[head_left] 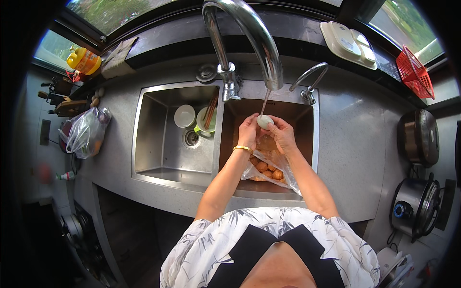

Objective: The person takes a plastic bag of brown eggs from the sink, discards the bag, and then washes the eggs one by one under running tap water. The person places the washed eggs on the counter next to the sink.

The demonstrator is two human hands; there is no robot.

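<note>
Under the large chrome faucet [272, 77], a pale, whitish egg [265, 122] is held between my two hands over the right sink basin. My left hand [249, 131] grips its left side with the fingertips, and my right hand [282, 134] has its thumb and fingers on the right side. A thin stream of water [265, 102] falls at the egg. Below my wrists, an open clear plastic bag [288, 172] lies in the basin with several brown, mud-coloured round lumps [262, 166], perhaps coated eggs, in it.
The left steel basin [151, 144] holds a white bowl [184, 116], a green-handled bowl [206, 124] and chopsticks [212, 108]. A filled plastic bag [88, 131] lies at the left. A small faucet [308, 95] stands right of the large one; cookers [414, 208] stand far right.
</note>
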